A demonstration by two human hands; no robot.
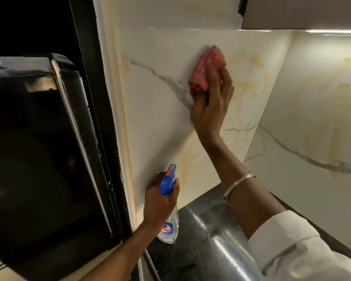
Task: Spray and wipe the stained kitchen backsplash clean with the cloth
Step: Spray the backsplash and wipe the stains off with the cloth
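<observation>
— What is the right hand (210, 102) doing in the head view?

— It is pressing a folded pink cloth (206, 68) flat against the glossy white marble-look backsplash (160, 118), fingers closed over it, just beside a grey vein (yellowish stains are streaking the panel to the right of and below the cloth).

— And the left hand (160, 201)?

— It is gripping a clear plastic spray bottle with a blue trigger head (167, 180), held low near the backsplash's left edge, above the dark polished worktop (201, 220). A silver bangle (238, 184) is sitting on the right forearm, and a black appliance (39, 149) is filling the left side.
</observation>
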